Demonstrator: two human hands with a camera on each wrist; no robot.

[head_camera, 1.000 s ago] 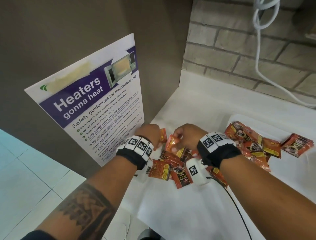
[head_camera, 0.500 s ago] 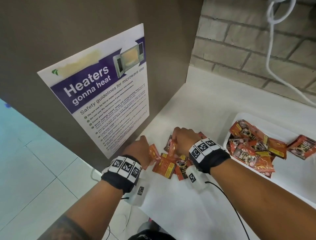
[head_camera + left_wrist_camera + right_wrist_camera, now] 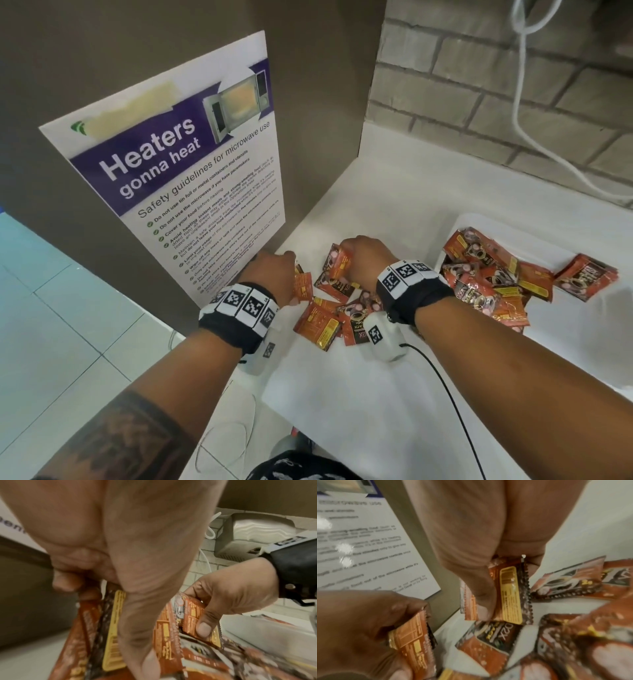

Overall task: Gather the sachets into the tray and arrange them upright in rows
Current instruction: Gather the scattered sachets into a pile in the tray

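The white counter (image 3: pixel 394 192) carries a white tray (image 3: pixel 582 240) at its right edge, with a heap of orange sachets (image 3: pixel 486 284) lying flat in the tray's left end. More loose sachets (image 3: pixel 329 318) lie scattered near the counter's left edge, beside the microwave poster (image 3: pixel 178 171). The left hand (image 3: pixel 274 274) pinches a few sachets (image 3: pixel 412 639). The right hand (image 3: pixel 366 257) grips a small held bundle (image 3: pixel 510 592) upright, above the loose ones.

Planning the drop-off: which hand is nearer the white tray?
Right. The right hand grips sachets beside the white tray; the left hand grips others farther away, by the poster.
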